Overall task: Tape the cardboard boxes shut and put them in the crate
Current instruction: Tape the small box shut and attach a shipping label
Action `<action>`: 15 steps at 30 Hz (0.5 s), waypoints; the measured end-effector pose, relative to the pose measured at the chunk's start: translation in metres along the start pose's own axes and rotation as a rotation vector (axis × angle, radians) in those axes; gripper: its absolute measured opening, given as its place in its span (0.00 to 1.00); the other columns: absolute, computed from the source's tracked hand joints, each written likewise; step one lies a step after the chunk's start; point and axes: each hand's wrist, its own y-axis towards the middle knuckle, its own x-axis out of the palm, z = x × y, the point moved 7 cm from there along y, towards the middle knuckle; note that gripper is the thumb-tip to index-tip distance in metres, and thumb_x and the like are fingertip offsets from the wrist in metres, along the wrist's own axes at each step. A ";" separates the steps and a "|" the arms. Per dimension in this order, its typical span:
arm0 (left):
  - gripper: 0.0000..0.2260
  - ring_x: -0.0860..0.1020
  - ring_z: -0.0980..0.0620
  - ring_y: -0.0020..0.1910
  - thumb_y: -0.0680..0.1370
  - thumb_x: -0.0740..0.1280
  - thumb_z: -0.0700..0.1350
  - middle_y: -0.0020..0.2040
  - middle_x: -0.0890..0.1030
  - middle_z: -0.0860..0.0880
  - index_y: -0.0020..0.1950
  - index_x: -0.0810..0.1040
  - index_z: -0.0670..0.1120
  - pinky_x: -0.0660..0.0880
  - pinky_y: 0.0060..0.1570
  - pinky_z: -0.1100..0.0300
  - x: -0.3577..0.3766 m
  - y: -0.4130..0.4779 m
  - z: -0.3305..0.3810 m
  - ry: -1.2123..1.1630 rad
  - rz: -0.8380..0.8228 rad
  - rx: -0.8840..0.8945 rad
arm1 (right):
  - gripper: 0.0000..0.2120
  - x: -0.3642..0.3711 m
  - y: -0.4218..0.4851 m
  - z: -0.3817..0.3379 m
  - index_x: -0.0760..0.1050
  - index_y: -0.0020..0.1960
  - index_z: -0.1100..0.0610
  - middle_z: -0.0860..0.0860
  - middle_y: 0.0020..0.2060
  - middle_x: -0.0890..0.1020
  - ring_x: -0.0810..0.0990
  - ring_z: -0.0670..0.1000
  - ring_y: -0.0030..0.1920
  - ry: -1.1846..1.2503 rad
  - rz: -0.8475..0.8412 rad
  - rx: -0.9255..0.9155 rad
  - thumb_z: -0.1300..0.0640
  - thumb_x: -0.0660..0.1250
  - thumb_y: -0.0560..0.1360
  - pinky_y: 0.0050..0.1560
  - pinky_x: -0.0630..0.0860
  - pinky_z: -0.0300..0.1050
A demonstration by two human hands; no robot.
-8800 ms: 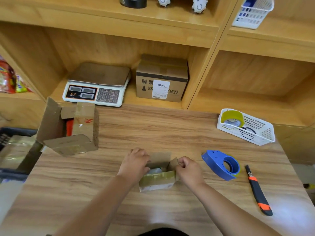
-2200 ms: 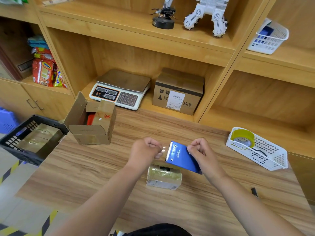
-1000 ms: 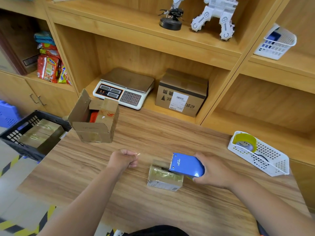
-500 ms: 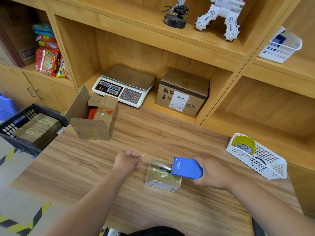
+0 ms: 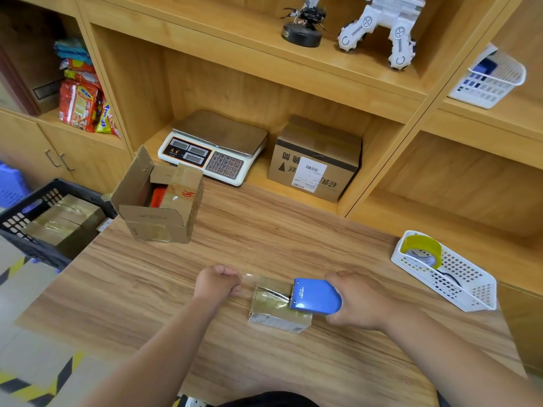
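Where the wooden table (image 5: 264, 230) fills the lower centre of the frame, 1 small cardboard box (image 5: 276, 311) lies flat, its top glossy.
- Blue tape dispenser (image 5: 316, 296): rests on the right part of the box top, toothed edge facing left.
- Right hand (image 5: 360, 304): wrapped around the dispenser's rear, gripping it.
- Left hand (image 5: 217, 284): just left of the box, fingers curled, pinching the free end of a clear tape strip (image 5: 249, 282) that runs to the box top.
- 1 open cardboard box (image 5: 158, 201): centre left, flaps up, red contents visible.
- Black crate (image 5: 41, 254): left edge, beside the table, holding taped boxes (image 5: 64, 218).
- White basket (image 5: 470, 289): right edge, on the table, holding 1 yellow-green tape roll (image 5: 421, 249).
- Shelf behind, upper centre: 1 scale (image 5: 214, 148) and 1 sealed labelled carton (image 5: 317, 160), side by side.
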 end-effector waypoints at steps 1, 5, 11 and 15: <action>0.06 0.76 0.50 0.27 0.71 0.67 0.29 0.29 0.79 0.44 0.36 0.78 0.38 0.80 0.40 0.54 0.000 0.002 -0.002 0.005 0.006 -0.006 | 0.18 0.001 0.001 -0.001 0.63 0.43 0.46 0.44 0.40 0.73 0.71 0.50 0.42 -0.006 -0.005 -0.002 0.40 0.66 0.60 0.37 0.67 0.45; 0.05 0.77 0.48 0.28 0.71 0.68 0.31 0.30 0.80 0.41 0.37 0.79 0.38 0.80 0.45 0.51 -0.002 0.007 -0.010 0.020 0.011 -0.020 | 0.17 0.005 0.004 -0.004 0.62 0.43 0.45 0.45 0.42 0.73 0.72 0.50 0.43 -0.012 -0.027 0.009 0.42 0.66 0.62 0.41 0.71 0.45; 0.03 0.78 0.48 0.28 0.71 0.68 0.31 0.32 0.81 0.41 0.39 0.79 0.36 0.79 0.45 0.50 -0.001 0.011 -0.020 0.000 0.025 -0.036 | 0.17 0.011 0.007 -0.004 0.66 0.47 0.47 0.46 0.44 0.74 0.74 0.51 0.45 -0.019 -0.027 0.018 0.43 0.66 0.62 0.39 0.69 0.44; 0.03 0.77 0.50 0.26 0.72 0.68 0.30 0.32 0.80 0.42 0.39 0.77 0.36 0.79 0.35 0.57 0.001 0.012 -0.022 -0.026 0.027 -0.039 | 0.17 0.013 0.007 -0.005 0.64 0.46 0.46 0.45 0.41 0.71 0.73 0.51 0.44 -0.012 -0.031 0.019 0.43 0.66 0.62 0.36 0.65 0.44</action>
